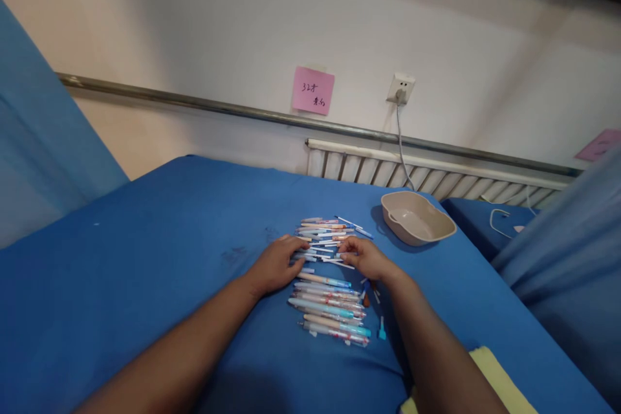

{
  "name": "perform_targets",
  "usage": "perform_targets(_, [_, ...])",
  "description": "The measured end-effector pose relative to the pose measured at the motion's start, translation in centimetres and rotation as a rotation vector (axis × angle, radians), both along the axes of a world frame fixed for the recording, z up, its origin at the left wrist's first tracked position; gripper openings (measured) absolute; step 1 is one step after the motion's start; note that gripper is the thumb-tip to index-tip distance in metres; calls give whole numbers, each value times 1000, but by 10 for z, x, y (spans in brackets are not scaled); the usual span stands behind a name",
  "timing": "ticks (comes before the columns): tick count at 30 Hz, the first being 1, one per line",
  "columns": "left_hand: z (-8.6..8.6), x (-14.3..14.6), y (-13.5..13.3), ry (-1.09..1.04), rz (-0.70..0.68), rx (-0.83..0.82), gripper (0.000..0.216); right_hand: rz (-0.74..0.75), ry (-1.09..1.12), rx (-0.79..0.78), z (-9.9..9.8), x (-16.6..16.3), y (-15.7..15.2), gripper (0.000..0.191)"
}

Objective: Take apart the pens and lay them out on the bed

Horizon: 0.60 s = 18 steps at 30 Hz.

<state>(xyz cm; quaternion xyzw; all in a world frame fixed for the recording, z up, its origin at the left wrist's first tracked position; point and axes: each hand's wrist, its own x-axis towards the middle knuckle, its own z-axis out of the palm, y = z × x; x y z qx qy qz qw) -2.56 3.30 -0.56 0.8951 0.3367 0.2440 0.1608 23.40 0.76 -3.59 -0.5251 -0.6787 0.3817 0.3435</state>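
Observation:
Both hands are over a row of pen parts (324, 250), with slim white refills and pale barrels lying crosswise on the blue sheet. At the left ends, my left hand (277, 265) curls its thumb and fingers around several parts. Opposite it, my right hand (367, 259) has its thumb and fingertips closed at the right ends. The fingers partly hide what each hand grips. Nearer to me lies a row of assembled pens (330, 312) with clear, peach and light-blue barrels. More pen pieces (323, 225) lie just beyond the hands.
A beige basin (418, 218) stands at the back right of the blue-covered bed (160, 239). Small loose pieces, including a turquoise one (381, 330), lie by my right forearm. A yellow cloth (502, 378) is at the lower right. A radiator (369, 168) and socket (400, 88) are behind; curtains flank the bed.

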Motion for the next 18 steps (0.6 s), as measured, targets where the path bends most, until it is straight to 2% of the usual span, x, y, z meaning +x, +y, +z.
perform_targets(6, [6,1,-4,7,-200,10,12,-16,-228,142,9,-9,-4,11])
perform_targets(9, [6,1,-4,10,-207,-4,8,56,-334,176,15,-19,-10,16])
perform_targets(13, [4,1,-3,-4,-197,-15,7,249,-350,62,18,-37,-19,17])
perform_targets(18, [5,2,-4,-18,-205,-26,8,256,-406,107,19,-41,-21,16])
